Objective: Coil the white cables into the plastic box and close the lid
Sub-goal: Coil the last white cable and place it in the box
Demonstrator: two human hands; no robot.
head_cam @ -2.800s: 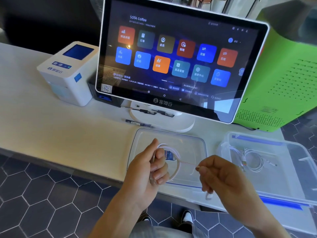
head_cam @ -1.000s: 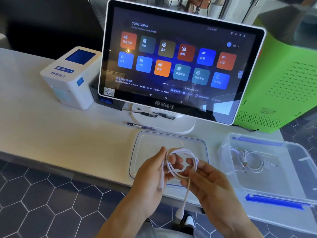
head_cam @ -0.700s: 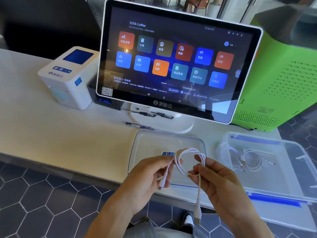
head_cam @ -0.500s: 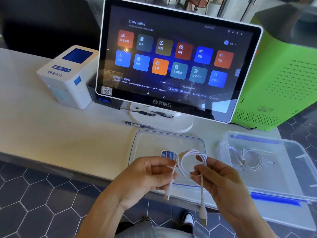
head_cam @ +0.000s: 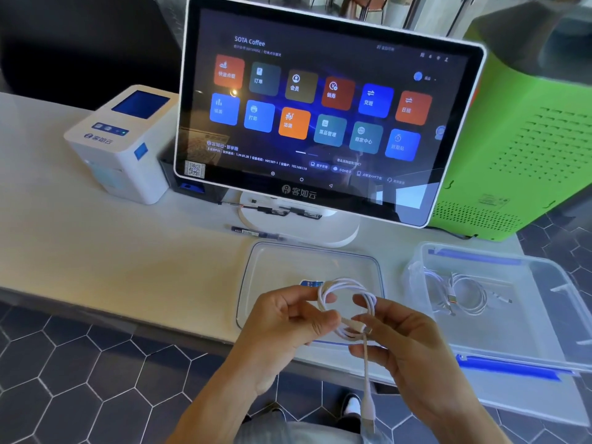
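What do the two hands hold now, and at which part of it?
Both hold one coiled white cable: the left hand pinches the loop's left side, the right hand grips its lower right side, and one plug end hangs free.

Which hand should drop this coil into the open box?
Right, probably. The right hand already pinches the coiled white cable and is nearer the plastic box on that side. The left hand would have to cross over.

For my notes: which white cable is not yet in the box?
The cable looped between the left hand and right hand, over the lid. The other cable already lies coiled inside the box.
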